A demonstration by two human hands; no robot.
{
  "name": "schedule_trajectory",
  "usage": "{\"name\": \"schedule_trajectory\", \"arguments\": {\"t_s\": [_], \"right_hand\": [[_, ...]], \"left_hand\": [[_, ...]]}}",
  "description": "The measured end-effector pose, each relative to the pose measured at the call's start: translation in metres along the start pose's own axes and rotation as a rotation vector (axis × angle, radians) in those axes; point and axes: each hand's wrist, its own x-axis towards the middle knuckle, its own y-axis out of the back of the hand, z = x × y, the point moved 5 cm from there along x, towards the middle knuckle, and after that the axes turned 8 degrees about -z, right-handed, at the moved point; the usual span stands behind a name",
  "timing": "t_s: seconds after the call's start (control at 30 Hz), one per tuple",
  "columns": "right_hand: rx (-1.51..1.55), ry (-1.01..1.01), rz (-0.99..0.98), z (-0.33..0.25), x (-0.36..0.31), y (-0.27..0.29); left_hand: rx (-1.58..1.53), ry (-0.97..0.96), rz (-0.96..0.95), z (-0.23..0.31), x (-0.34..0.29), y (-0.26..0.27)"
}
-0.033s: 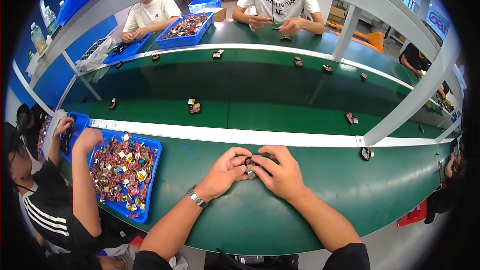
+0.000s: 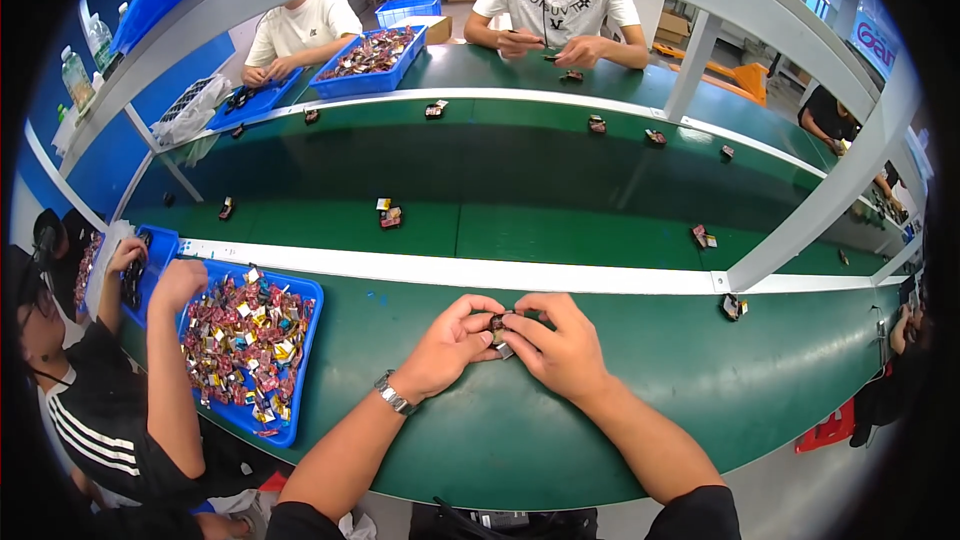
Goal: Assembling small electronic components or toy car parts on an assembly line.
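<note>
Over the near green bench my left hand (image 2: 458, 338) and my right hand (image 2: 562, 348) are closed on the same small electronic assembly (image 2: 500, 340). It has a dark, reddish upper part and a silver block at its lower end. Fingertips of both hands pinch its sides and cover much of it, so its exact kind is not clear. My left wrist carries a metal watch (image 2: 394, 392). To the left of my hands stands a blue tray (image 2: 312, 340) heaped with small red circuit boards (image 2: 250, 340) with white, yellow and silver pieces.
A similar assembly (image 2: 733, 308) lies by the post foot at right. Several more lie along the green belt (image 2: 520, 225) beyond the white rail (image 2: 450, 268). A co-worker's arm (image 2: 175, 370) reaches past the tray at left. Two people sit across, beside another filled tray (image 2: 370, 62).
My right fingers have shifted very slightly on the assembly. At left, the co-worker's raised hand has moved a little downward.
</note>
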Motion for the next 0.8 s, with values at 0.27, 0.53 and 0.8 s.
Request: {"name": "schedule_trajectory", "arguments": {"t_s": [0.27,0.53,0.8], "right_hand": [[0.098,0.015,-0.102,0.001,0.002,-0.002],[0.109,0.055,-0.091,0.003,0.001,-0.005],[0.168,0.006,-0.103,0.006,-0.001,-0.008]], "left_hand": [[0.027,-0.002,0.001,0.000,-0.002,0.002],[0.061,-0.094,-0.116,0.004,-0.001,-0.002],[0.104,-0.050,-0.086,0.010,-0.002,-0.007]]}}
